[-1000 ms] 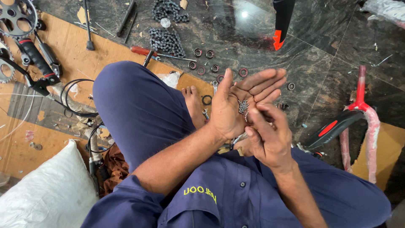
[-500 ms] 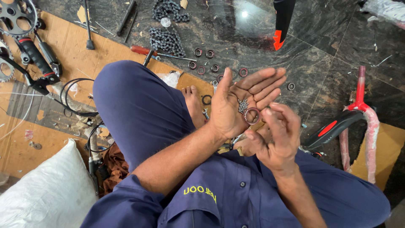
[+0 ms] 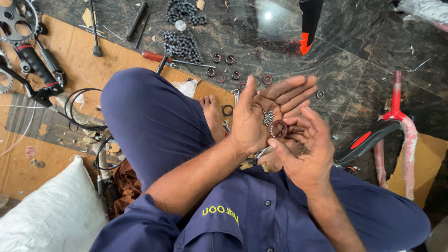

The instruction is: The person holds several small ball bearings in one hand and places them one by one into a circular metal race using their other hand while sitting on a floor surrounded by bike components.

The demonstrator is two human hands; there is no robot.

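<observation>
Steel bearing balls (image 3: 268, 116) lie clustered in the open, upturned left hand (image 3: 261, 116). Just beside them, the right hand (image 3: 305, 149) pinches a dark bearing ring (image 3: 279, 129) in its fingers (image 3: 290, 132), the ring's opening facing up toward the camera.

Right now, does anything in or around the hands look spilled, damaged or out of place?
Nothing looks spilled. The small steel balls sit clustered in the open left hand, and the right hand pinches a ring-shaped bearing race beside them. Other bearing rings lie scattered loose on the dark floor.
</observation>
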